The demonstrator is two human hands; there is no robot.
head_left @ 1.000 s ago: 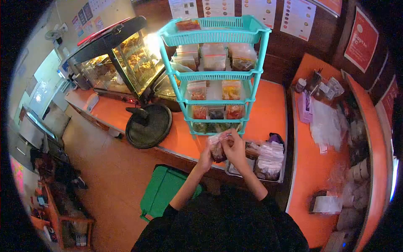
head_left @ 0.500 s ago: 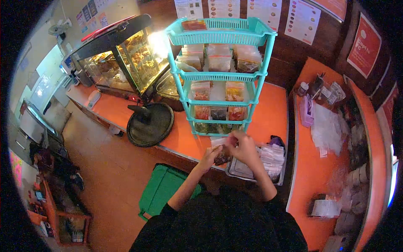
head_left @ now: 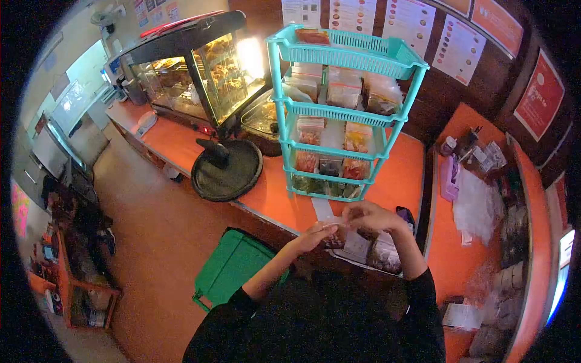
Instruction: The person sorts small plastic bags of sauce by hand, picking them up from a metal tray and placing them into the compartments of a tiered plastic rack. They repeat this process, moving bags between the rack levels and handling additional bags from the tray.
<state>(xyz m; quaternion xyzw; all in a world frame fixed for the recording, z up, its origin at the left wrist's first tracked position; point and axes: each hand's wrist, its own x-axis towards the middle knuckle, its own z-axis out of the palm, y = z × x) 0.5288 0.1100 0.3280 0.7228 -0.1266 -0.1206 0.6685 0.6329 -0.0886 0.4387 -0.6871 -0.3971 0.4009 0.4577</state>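
In front of my body a small clear plastic bag [head_left: 334, 239] with dark reddish-brown contents is gripped in my left hand [head_left: 316, 237], its fingers closed at the upper edge. My right hand [head_left: 370, 216] is bent over the same bag, with fingertips pinched near its top; exactly what they touch is partly hidden. Just beyond the hands a white strip [head_left: 322, 209] shows against the orange counter. Below my right hand lies a metal tray [head_left: 358, 262] holding several plastic packets [head_left: 385, 254].
A turquoise tiered rack [head_left: 339, 110] with packed bags stands behind my hands on the orange counter [head_left: 396, 175]. Left of it are a round dark lid [head_left: 233, 176] and a lit glass food warmer [head_left: 218, 78]. A green bin [head_left: 233, 266] stands below. Plastic bags [head_left: 475, 196] cover part of the right counter.
The view has shifted, so the rack and counter sit farther right. My right hand has lowered and flattened over the bag's top. The left hand keeps hold of the bag.
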